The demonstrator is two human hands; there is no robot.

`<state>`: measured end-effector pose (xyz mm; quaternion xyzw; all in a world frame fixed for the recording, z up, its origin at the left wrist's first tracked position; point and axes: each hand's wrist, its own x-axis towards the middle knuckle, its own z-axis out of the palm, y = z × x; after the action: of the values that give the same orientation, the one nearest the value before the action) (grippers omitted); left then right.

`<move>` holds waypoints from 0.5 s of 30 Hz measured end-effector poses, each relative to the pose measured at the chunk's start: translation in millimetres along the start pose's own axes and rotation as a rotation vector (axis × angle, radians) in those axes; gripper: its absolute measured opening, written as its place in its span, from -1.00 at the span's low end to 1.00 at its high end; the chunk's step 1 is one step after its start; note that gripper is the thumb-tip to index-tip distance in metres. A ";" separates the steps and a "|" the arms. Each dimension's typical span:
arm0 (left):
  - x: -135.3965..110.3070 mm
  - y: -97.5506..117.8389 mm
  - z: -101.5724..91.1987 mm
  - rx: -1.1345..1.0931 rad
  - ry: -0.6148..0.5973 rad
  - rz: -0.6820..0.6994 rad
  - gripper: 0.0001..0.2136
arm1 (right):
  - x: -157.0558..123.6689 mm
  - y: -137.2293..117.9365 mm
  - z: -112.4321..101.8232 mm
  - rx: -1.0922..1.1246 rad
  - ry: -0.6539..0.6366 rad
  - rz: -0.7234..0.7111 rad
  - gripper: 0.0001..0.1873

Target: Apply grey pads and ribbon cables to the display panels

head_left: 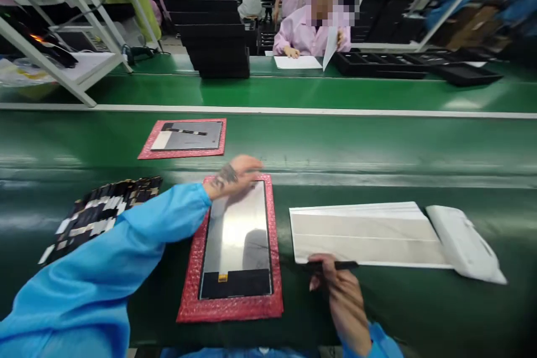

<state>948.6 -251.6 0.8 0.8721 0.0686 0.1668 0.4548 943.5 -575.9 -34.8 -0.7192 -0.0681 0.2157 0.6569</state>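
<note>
A shiny display panel (237, 246) lies on a red bubble-wrap pad (230, 309) on the green belt in front of me. My left hand (233, 177), in a blue sleeve, rests flat on the panel's far edge. My right hand (340, 291) pinches a thin dark tool (335, 264) at the near left corner of a stack of white sheets (364, 232). A second panel on a red pad (184, 138) sits farther up the belt.
A fanned pile of dark flex parts (98, 213) lies at left. A white pouch (464, 243) sits right of the sheets. Across the belt, a person in pink handles paper (297, 61), with black trays (213, 33) stacked nearby and a white rack (62, 22) at far left.
</note>
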 end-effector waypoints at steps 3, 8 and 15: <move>-13.5 33.1 62.4 0.049 -0.409 0.239 -0.69 | 12.2 -8.7 -41.3 0.043 0.205 0.096 -0.61; 0.1 66.4 118.9 0.291 -0.812 0.336 -0.26 | 31.1 -22.3 -66.9 0.078 0.292 0.075 -0.60; 19.9 56.3 144.1 0.421 -0.946 0.317 -0.11 | 58.5 -14.9 -49.3 0.080 0.285 0.022 -0.57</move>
<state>1016.3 -389.7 -25.1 0.9240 -0.2442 -0.1947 0.2206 1018.5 -596.9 -31.0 -0.7165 0.0424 0.1213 0.6857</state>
